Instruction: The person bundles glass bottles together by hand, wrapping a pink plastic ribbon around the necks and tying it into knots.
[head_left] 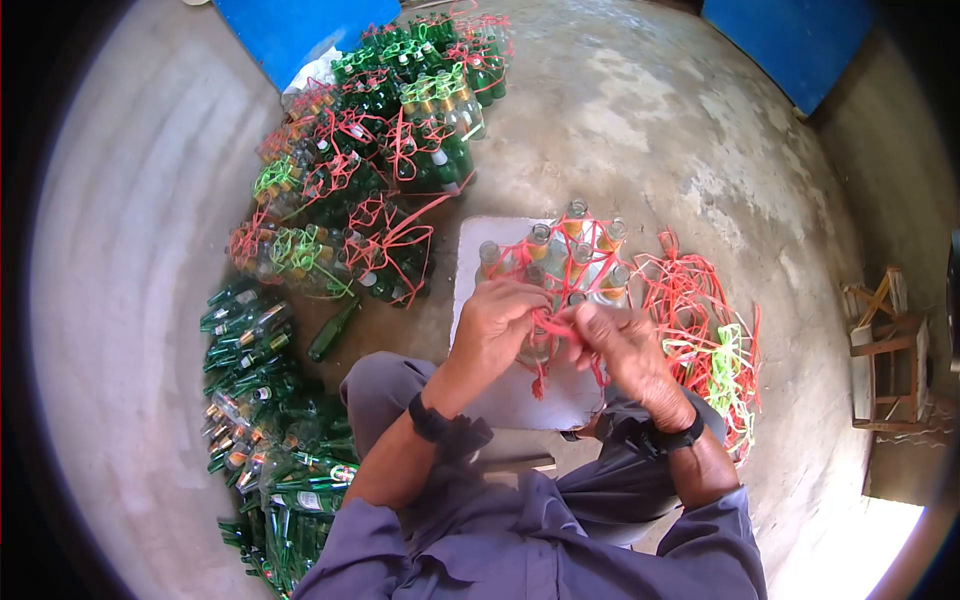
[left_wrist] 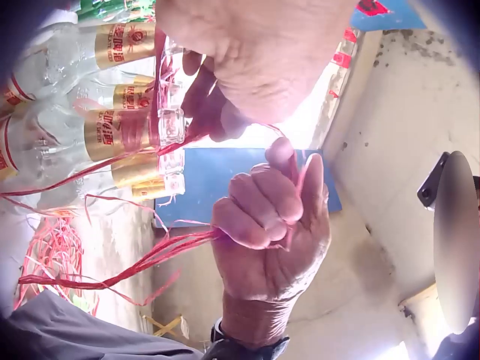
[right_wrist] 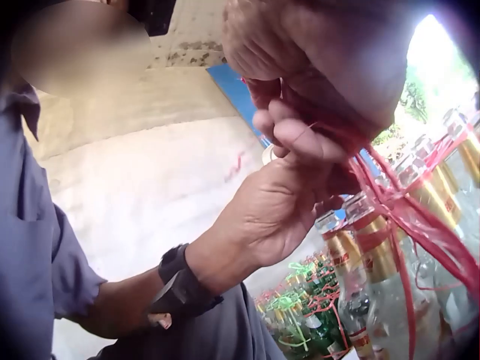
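Clear glass bottles with gold neck labels (head_left: 615, 236) (left_wrist: 120, 135) stand grouped on a pale board (head_left: 480, 235), with red plastic strands (head_left: 552, 322) (left_wrist: 157, 259) (right_wrist: 420, 225) laced around their necks. Over the nearest bottles, the left hand (head_left: 500, 325) (left_wrist: 262, 52) (right_wrist: 277, 202) pinches red strand; its fingertips are partly hidden. Just beside it, the right hand (head_left: 625, 355) (left_wrist: 270, 217) (right_wrist: 322, 60) has fingers curled round a red bunch, whose loose ends trail out below the fist in the left wrist view.
Tied green and clear bottles (head_left: 410, 160) stand at the left, above a pile of lying green bottles (head_left: 260, 400). Loose red strands (head_left: 690, 290) and light green strands (head_left: 728, 370) lie right of the board. A wooden stool (head_left: 888, 370) is at the far right.
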